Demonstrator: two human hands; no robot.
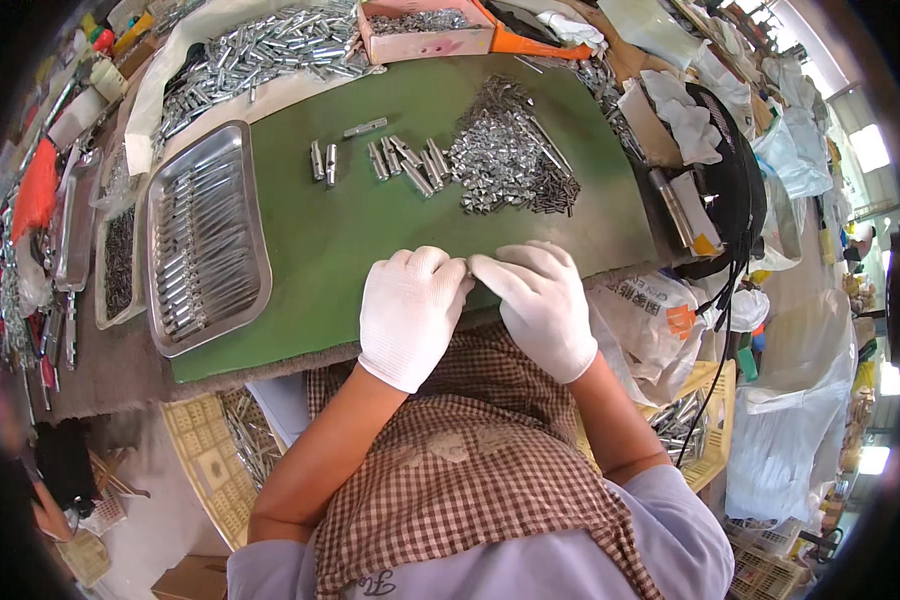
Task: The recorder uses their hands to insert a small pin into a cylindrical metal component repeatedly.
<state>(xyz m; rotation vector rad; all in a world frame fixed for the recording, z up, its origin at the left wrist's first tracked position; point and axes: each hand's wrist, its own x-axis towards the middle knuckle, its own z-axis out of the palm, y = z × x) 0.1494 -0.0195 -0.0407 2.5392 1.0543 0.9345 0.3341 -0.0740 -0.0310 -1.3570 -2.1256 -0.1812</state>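
White knitted gloves cover both of my hands, which meet at the front edge of the green work mat (315, 250). My left hand (412, 308) is closed, its knuckles up and its fingertips turned under. Close beside it, my right hand (538, 308) is also closed, thumb and forefinger reaching toward the left one. Whatever they pinch is hidden behind the gloves. Beyond them lie several short silvery metal cylinders (417, 178), some side by side. To their right is a heap of small shiny metal pieces (495, 165), with dark screw-like parts (558, 193) at its near edge.
A steel tray (262, 240) at the left holds a row of slender metal rods. Farther back, many metal cylinders (260, 55) fill a lined container, beside a pink box (428, 45) of small parts. Yellow crates (202, 455) stand below the table. A black cable (712, 400) hangs at the right.
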